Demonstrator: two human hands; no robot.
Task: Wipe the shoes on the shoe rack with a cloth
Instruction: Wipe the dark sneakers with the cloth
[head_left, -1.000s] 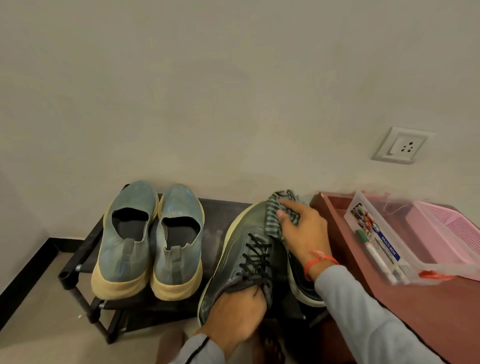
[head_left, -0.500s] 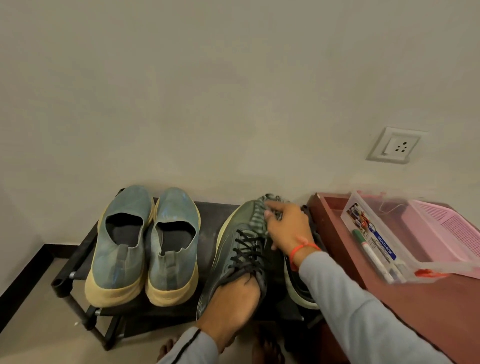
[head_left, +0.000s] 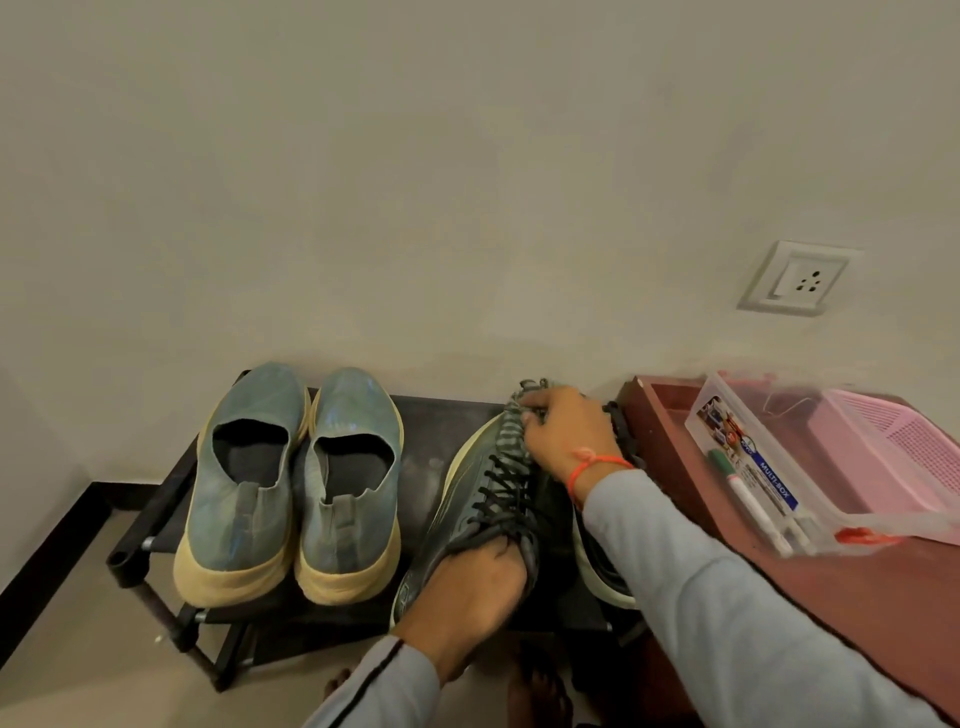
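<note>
Hiding toe of laced shoe (head_left: 467, 499): cloth (head_left: 511, 441) pinched by right hand (head_left: 569, 436); left hand (head_left: 467, 592) clasps heel.

I see blue-grey slip-ons (head_left: 291, 483) with cream soles, my grey-striped cloth (head_left: 511, 436), a dark-green black-laced sneaker (head_left: 467, 499), and a pink basket (head_left: 883, 447).

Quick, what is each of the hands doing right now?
Left hand: closed on the heel end of the dark laced shoe, steadying it.
Right hand: closed on the striped cloth, pressing it on that shoe's toe.
</note>
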